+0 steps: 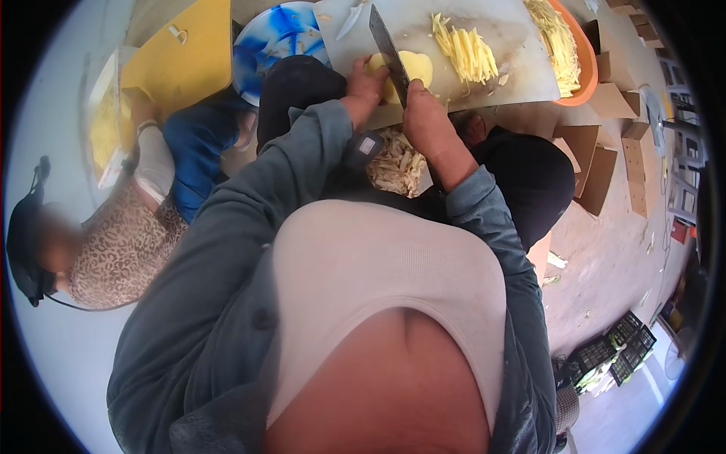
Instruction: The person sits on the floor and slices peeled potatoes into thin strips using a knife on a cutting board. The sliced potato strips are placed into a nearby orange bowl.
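My right hand (pixel 429 116) grips a kitchen knife (pixel 385 42) with a long, dark, straight blade. The blade crosses a peeled, pale yellow vegetable (pixel 415 67), perhaps a potato, on a white cutting board (pixel 522 68). At the blade's left side, the fingers of my left hand (pixel 364 85) press the vegetable against the board. How deep the edge sits in it I cannot tell. To the right of the knife lies a pile of cut yellow strips (pixel 466 51). A smaller light-coloured blade (pixel 350 20) rests near the board's far edge.
An orange basin (pixel 590 68) at the right holds more strips. Left of the board is a blue-and-white basin (pixel 249 62) with scraps. Peelings (pixel 400 164) lie below, between my knees. A co-worker (pixel 130 244) sits at left beside a yellow board (pixel 187 62). Cardboard boxes (pixel 595 170) stand right.
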A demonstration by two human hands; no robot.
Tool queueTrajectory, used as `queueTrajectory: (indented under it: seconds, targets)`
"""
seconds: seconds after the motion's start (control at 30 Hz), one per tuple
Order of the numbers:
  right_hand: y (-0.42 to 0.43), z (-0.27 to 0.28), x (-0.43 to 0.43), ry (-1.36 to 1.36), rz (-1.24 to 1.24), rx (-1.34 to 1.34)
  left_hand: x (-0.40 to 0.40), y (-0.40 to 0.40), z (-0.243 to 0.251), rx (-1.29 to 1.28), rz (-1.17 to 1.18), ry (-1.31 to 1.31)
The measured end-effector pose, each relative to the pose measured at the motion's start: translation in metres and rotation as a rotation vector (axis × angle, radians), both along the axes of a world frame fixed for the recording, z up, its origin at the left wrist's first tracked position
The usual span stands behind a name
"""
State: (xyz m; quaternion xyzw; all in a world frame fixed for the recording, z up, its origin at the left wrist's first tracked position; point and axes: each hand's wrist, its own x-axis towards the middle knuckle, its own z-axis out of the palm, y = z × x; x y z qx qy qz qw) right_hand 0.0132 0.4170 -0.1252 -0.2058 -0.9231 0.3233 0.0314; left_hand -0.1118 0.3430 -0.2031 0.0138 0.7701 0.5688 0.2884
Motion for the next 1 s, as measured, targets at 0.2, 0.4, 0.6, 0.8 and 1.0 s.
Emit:
queueTrajectory:
  seconds: [0.2, 0.4, 0.6, 0.8, 1.0]
  targets:
    - [-0.002, 0.001, -0.004, -0.048, 0.009, -0.004, 0.002, -0.001, 0.002, -0.041, -0.041, 0.046]
    - [-0.001, -0.012, -0.010, 0.002, 0.002, 0.022, 0.002, -0.002, -0.001, -0.045, -0.041, 0.062]
    - [-0.007, -0.006, -0.014, -0.120, 0.015, 0.055, -0.007, -0.003, -0.031, -0.085, -0.065, 0.173]
    - [-0.010, -0.006, -0.015, -0.045, -0.003, 0.073, -0.007, -0.001, -0.037, -0.031, 0.013, 0.146]
    - [-0.013, -0.005, -0.017, -0.052, 0.002, 0.103, -0.010, -0.001, -0.038, -0.033, 0.018, 0.190]
